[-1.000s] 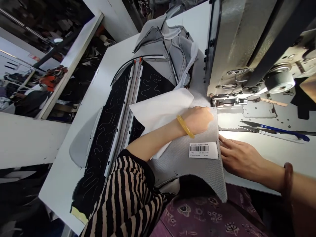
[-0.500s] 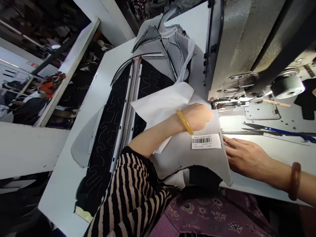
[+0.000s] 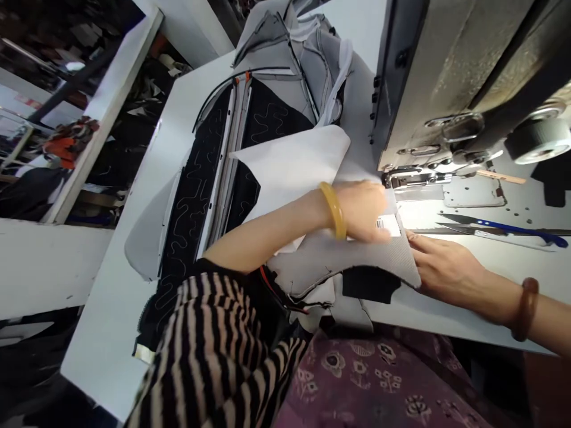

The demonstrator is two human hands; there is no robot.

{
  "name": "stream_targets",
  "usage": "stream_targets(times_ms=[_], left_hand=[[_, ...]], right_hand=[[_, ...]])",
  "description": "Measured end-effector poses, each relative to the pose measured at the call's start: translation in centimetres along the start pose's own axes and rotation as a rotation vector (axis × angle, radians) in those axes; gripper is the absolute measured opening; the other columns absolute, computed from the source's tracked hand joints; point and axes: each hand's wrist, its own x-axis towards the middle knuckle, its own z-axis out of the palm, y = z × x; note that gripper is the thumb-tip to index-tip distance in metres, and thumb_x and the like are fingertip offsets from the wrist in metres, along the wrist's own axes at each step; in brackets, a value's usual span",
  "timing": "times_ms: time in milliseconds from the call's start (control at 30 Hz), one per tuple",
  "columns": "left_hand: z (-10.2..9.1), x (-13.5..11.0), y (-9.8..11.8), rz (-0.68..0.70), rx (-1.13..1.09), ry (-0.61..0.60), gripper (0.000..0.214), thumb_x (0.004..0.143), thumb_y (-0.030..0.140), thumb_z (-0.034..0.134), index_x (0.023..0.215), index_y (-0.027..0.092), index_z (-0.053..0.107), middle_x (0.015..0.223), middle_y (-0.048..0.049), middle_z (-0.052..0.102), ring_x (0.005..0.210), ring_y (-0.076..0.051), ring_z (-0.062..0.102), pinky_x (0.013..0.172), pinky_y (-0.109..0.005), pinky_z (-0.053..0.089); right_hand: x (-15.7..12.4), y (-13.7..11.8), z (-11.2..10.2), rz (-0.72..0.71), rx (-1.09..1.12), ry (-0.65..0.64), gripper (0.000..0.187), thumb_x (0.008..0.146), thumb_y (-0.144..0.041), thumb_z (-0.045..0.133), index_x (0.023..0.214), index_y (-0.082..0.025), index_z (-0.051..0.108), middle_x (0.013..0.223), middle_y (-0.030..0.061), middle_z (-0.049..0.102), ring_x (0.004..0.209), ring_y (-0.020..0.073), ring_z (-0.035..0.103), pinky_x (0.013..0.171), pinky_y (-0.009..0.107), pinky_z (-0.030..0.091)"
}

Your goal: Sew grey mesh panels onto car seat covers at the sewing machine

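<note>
A grey mesh fabric panel [image 3: 357, 255] with dark edging lies under the sewing machine head, its curved edge towards me. My left hand [image 3: 363, 208], wearing a yellow bangle, presses on the panel just left of the presser foot [image 3: 389, 178]. Its fingers are somewhat blurred, with the thumb apart from them, partly over the white barcode label [image 3: 391, 226]. At the panel's right edge, my right hand [image 3: 450, 264], with a brown bangle, has its fingertips on the border; the thumb is hidden. A white sheet [image 3: 294, 166] lies beneath my left forearm.
Blue-handled thread snips [image 3: 504, 224] and a white-handled pair [image 3: 504, 239] lie right of the needle area. Black stitched panels [image 3: 182, 214] spread to the left, with more grey pieces [image 3: 285, 59] behind. The machine head [image 3: 428, 89] overhangs the upper right.
The grey panel has moved up towards the machine and turned slightly. My left hand's thumb has spread down over the label, covering part of it. My right hand stays at the panel's edge.
</note>
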Motion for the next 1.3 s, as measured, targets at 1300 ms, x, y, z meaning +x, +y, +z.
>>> stream_targets(times_ms=[1300], left_hand=[[6.7, 0.6, -1.5, -0.082, 0.105, 0.347, 0.067, 0.078, -0.001, 0.042, 0.14, 0.02, 0.049, 0.14, -0.0093, 0.051, 0.135, -0.027, 0.042, 0.105, -0.04, 0.048]], right_hand=[[0.5, 0.6, 0.4, 0.055, -0.022, -0.011, 0.025, 0.089, -0.006, 0.043, 0.088, -0.014, 0.066, 0.087, 0.0076, 0.069, 0.092, 0.0198, 0.059, 0.066, 0.027, 0.046]])
